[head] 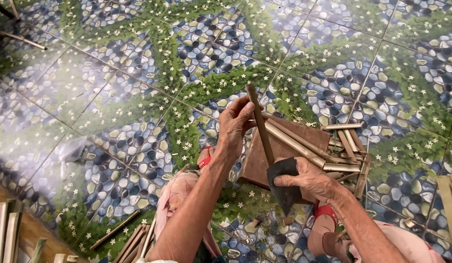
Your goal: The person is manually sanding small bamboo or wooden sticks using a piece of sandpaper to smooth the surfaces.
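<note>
**Desk:** What have the hands got?

**Me:** From my feed, the left hand (pixel 234 127) is curled tight around the upper part of a thin bamboo stick (pixel 259 124), fingers wrapped right round it. The stick is straight, brownish, smooth-looking, standing near upright with a slight lean, its top end poking out above the fingers. The right hand (pixel 311 179) is pinched shut on a dark, floppy piece of abrasive sheet (pixel 283 187), which is folded against the lower part of the stick and hangs down in a point.

**Desk:** And where does that stick sit in the scene?

**Me:** Centre of view, in front of a flat brown wooden board (pixel 257 163) lying on the floor. I can't tell whether its lower end touches the board; the sheet hides it.

**Desk:** Around it?

**Me:** Right of the board, a heap of short cut bamboo strips (pixel 345 146), pale and flat-sided, with two longer split lengths slanting across the board. Near left, more long slats (pixel 133 243) lie in a loose bundle. The floor tiles (pixel 114 97) are glossy, printed with blue and cream pebbles, green leaves and tiny white flowers. A red sandal (pixel 325 212) shows under the right wrist
</note>
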